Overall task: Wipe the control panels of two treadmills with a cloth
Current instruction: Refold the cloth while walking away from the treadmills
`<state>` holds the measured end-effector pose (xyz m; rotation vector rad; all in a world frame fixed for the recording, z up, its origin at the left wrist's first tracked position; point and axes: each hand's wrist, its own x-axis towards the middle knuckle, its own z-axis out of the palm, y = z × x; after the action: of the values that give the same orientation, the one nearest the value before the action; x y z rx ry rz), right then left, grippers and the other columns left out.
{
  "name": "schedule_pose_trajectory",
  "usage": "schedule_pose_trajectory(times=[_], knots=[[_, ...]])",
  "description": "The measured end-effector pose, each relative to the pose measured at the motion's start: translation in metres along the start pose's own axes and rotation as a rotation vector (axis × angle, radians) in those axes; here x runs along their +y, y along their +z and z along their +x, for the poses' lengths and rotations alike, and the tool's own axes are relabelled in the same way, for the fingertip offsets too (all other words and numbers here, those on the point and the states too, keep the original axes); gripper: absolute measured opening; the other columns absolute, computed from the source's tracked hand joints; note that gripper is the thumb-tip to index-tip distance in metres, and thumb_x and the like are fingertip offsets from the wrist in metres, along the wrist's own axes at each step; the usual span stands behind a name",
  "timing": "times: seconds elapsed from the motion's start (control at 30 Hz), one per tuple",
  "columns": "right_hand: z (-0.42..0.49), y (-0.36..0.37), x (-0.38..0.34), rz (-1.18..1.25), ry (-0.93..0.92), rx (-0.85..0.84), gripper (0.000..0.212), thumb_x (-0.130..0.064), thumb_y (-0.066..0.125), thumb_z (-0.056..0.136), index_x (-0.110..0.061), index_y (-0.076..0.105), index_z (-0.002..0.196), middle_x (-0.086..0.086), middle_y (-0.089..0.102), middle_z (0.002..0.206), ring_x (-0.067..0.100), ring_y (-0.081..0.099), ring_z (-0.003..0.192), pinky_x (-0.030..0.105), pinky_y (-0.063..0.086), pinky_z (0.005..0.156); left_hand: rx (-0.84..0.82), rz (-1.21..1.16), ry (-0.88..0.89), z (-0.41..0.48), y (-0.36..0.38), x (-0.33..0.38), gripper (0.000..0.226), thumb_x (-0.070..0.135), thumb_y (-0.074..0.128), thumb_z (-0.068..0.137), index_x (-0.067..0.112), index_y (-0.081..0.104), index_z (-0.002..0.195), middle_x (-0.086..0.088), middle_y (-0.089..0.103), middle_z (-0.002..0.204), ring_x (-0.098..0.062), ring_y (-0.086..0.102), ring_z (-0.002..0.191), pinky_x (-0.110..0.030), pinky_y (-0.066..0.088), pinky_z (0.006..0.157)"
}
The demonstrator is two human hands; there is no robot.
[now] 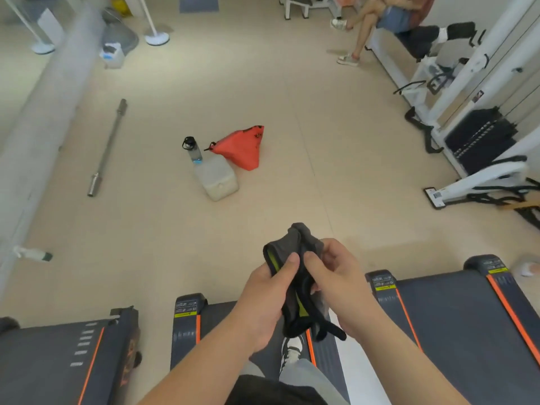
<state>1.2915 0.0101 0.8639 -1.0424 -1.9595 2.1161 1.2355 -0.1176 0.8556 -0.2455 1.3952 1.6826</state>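
A dark grey cloth (295, 247) with a yellow-green inner layer is bunched between both hands in front of me. My left hand (263, 296) grips its left side with the thumb on top. My right hand (339, 282) pinches its right side, and a black edge of the cloth hangs below. I stand on the belt of the middle treadmill (187, 320), looking at its rear end. A second treadmill (455, 317) lies to the right and a third (58, 355) to the left. No control panel is in view.
On the beige floor ahead lie a red bag (242, 147), a water bottle (193, 150), a translucent jug (217, 178) and a steel barbell (108, 147). A white weight machine (473, 118) stands at right. A person sits on a bench (388, 16) at the back right.
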Motion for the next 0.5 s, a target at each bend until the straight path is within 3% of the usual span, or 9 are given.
schedule_pose_trajectory(times=[0.13, 0.27, 0.4, 0.5], knots=[[0.047, 0.006, -0.021, 0.041, 0.027, -0.054, 0.008, -0.015, 0.059, 0.104, -0.01, 0.065, 0.105, 0.0, 0.068, 0.08, 0.012, 0.061, 0.067, 0.024, 0.049, 0.054, -0.043, -0.033, 0.039, 0.021, -0.007, 0.02, 0.032, 0.011, 0.065, 0.102, 0.015, 0.068, 0.134, -0.01, 0.075, 0.128, -0.027, 0.069, 0.123, -0.051, 0.048, 0.114], [0.086, 0.033, -0.04, -0.135, -0.03, -0.181, 0.007, -0.018, 0.058, 0.103, -0.015, 0.063, 0.101, 0.003, 0.068, 0.082, 0.012, 0.061, 0.07, 0.025, 0.049, 0.059, -0.003, -0.07, 0.064, 0.043, -0.029, 0.049, 0.038, -0.009, 0.054, 0.102, 0.008, 0.066, 0.133, -0.013, 0.075, 0.127, -0.029, 0.07, 0.122, -0.049, 0.049, 0.113], [0.132, 0.061, -0.059, -0.283, -0.11, -0.308, 0.006, -0.023, 0.056, 0.101, -0.021, 0.063, 0.101, 0.018, 0.069, 0.1, 0.018, 0.062, 0.082, 0.042, 0.053, 0.074, 0.109, -0.075, 0.061, 0.068, -0.076, 0.085, 0.037, -0.012, 0.048, 0.102, 0.005, 0.067, 0.13, -0.016, 0.075, 0.125, -0.033, 0.07, 0.121, -0.054, 0.051, 0.11], [0.163, 0.09, -0.074, -0.449, -0.194, -0.433, 0.004, -0.019, 0.058, 0.101, -0.018, 0.06, 0.098, 0.016, 0.064, 0.094, 0.023, 0.06, 0.081, 0.04, 0.052, 0.075, 0.198, -0.122, 0.097, 0.088, -0.112, 0.123, 0.034, -0.007, 0.049, 0.103, 0.005, 0.067, 0.129, -0.017, 0.076, 0.121, -0.034, 0.071, 0.117, -0.055, 0.053, 0.107]])
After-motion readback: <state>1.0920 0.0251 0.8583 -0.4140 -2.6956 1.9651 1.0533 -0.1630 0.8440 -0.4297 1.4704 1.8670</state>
